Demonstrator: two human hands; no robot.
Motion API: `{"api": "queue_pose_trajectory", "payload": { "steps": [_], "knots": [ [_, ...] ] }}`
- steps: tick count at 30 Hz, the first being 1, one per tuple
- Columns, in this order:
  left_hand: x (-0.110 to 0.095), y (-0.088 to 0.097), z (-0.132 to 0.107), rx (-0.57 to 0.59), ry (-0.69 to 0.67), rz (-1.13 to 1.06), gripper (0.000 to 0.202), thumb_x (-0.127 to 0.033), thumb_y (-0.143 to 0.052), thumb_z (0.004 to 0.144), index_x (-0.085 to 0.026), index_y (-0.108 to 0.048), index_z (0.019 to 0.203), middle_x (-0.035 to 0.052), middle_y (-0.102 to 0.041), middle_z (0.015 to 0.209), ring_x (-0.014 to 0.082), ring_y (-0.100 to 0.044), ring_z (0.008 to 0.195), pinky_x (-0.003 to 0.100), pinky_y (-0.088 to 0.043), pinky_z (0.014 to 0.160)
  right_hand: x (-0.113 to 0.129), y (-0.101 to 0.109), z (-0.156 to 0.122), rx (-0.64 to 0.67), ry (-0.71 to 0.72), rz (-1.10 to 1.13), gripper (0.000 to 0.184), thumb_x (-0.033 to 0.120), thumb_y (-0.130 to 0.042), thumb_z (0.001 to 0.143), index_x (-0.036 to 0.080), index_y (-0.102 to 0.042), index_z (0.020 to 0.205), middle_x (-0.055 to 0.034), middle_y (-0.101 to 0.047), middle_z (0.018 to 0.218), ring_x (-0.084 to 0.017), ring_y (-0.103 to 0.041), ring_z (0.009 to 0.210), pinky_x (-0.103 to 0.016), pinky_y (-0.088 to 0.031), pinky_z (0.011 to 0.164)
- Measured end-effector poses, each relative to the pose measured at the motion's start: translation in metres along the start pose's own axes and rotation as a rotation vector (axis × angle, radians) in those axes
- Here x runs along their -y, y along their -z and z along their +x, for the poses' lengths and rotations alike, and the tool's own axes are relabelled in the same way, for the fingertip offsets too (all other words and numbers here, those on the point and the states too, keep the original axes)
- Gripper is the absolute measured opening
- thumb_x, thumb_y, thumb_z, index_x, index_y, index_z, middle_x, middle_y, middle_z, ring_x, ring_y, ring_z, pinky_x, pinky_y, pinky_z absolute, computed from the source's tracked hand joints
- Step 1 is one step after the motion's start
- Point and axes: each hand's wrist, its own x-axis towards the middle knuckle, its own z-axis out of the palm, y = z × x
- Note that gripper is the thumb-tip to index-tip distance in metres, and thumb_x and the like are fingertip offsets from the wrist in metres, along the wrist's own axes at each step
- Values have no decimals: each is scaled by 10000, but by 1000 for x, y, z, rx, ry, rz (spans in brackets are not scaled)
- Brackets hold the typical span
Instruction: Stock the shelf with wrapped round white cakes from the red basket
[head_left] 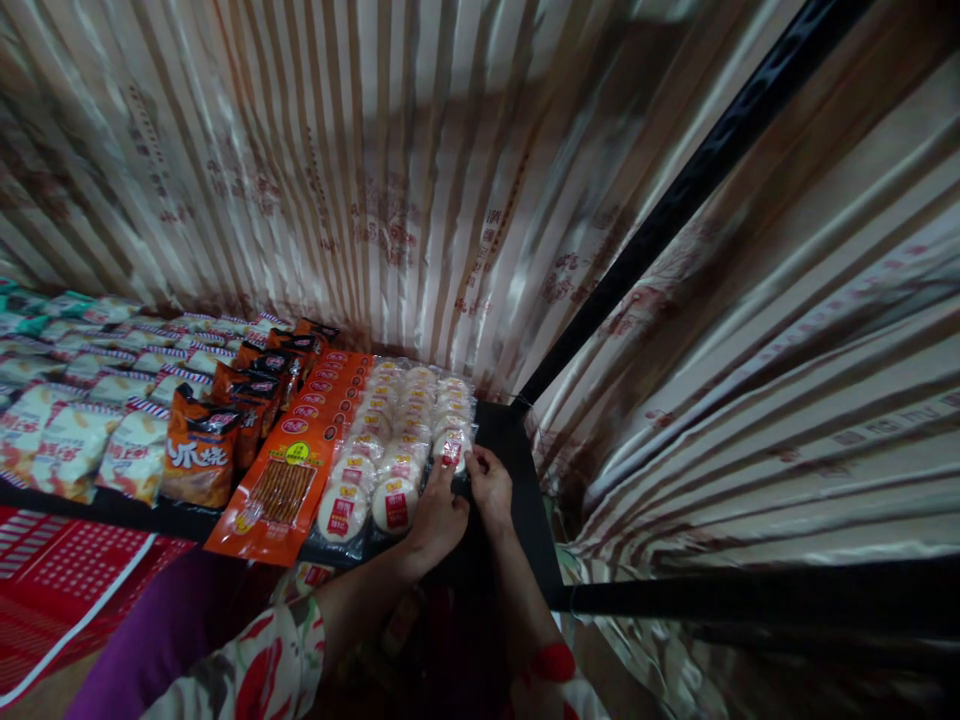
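In the head view, both my hands are at the front end of the rightmost row of clear-wrapped round white rice crackers. My left hand point(437, 518) has its index finger on one rice cracker packet point(453, 447), its other fingers curled in. At the right edge of that same packet, my right hand point(491, 487) is closed in a pinch. Two more rows of rice cracker packets point(395, 505) overlap one another to the left. Beside them lie long flat orange snack bags point(289, 480) with brown sticks printed or showing on the front.
A black shelf point(514, 455) carries the goods, with a dark upright post point(645, 240) at its corner. Orange-brown snack bags point(199, 455) and white snack bags point(135, 450) stand farther left. Behind hangs a striped curtain point(420, 180). A red plastic basket point(60, 580) sits below left.
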Motion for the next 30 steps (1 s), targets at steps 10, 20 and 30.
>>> {"api": "queue_pose_trajectory", "payload": {
  "steps": [10,20,30],
  "knots": [
    [-2,1,2,19,10,-12,616,-44,-437,727,-135,-410,1336,100,-325,1457,213,-330,1328,306,-289,1101,1,0,-3,-3,13,-54,422,481,-498,707,171,-673,934,-51,-685,806,-178,-618,691,-291,-479,684],
    [2,0,-26,-3,-89,-7,416,-7,-428,705,-141,-603,1057,100,-582,1212,183,-514,1162,311,-379,1036,15,6,-38,-195,-7,22,520,468,-479,746,89,-605,1079,-162,-624,1035,-197,-604,828,-312,-471,778],
    [88,33,-137,105,-84,-157,275,-71,-432,754,-146,-651,903,67,-677,960,167,-609,892,269,-470,840,26,-25,-199,49,-91,143,410,446,-442,816,135,-614,1021,-97,-672,896,-168,-609,771,-289,-477,730]
  ]
}}
